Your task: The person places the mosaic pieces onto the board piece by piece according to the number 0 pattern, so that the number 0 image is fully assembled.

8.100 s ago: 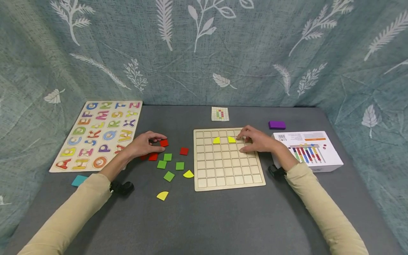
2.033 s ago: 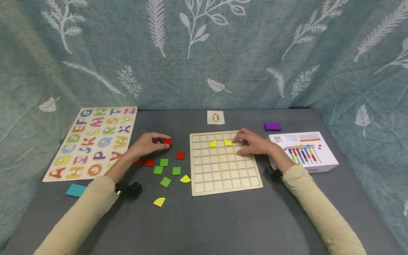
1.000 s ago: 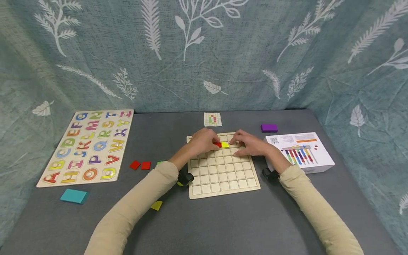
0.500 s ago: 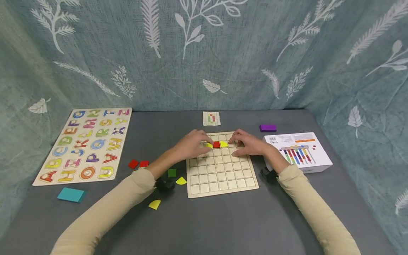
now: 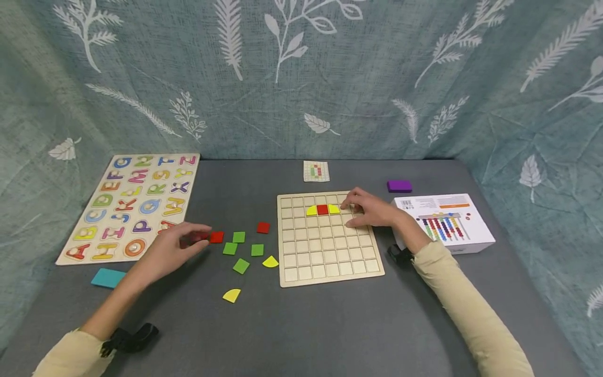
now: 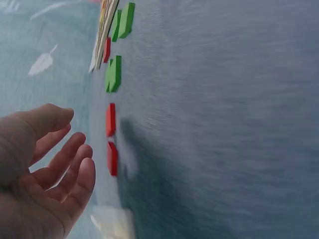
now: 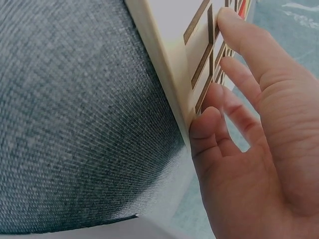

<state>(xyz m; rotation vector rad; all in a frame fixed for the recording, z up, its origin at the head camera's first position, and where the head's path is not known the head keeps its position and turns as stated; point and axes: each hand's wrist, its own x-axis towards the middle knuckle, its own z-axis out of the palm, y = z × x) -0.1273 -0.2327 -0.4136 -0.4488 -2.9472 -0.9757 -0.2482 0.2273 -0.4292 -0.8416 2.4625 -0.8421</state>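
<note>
A wooden grid board (image 5: 330,262) lies at the table's middle. In its second row a red square tile (image 5: 322,210) sits between two yellow quarter-round pieces (image 5: 311,210). My right hand (image 5: 359,212) rests on the board's upper right part with fingers spread, beside those pieces; the right wrist view shows its fingers (image 7: 234,74) lying over the board's edge (image 7: 164,64). My left hand (image 5: 188,241) hovers open over the loose red tiles (image 5: 216,237) left of the board and holds nothing. In the left wrist view its fingers (image 6: 65,164) are straight, close to two red tiles (image 6: 110,119).
Green tiles (image 5: 238,237), one more red tile (image 5: 263,227) and two yellow quarter pieces (image 5: 270,262) lie loose left of the board. An alphabet puzzle (image 5: 132,204) fills the far left, with a teal block (image 5: 108,277) in front. Behind are a pattern card (image 5: 316,171) and a purple block (image 5: 399,186); a white box (image 5: 445,220) stands right.
My left hand carried a red tile to the board, left it between the yellow pieces, then drew back left to the loose red tiles. The right hand stayed on the board.
</note>
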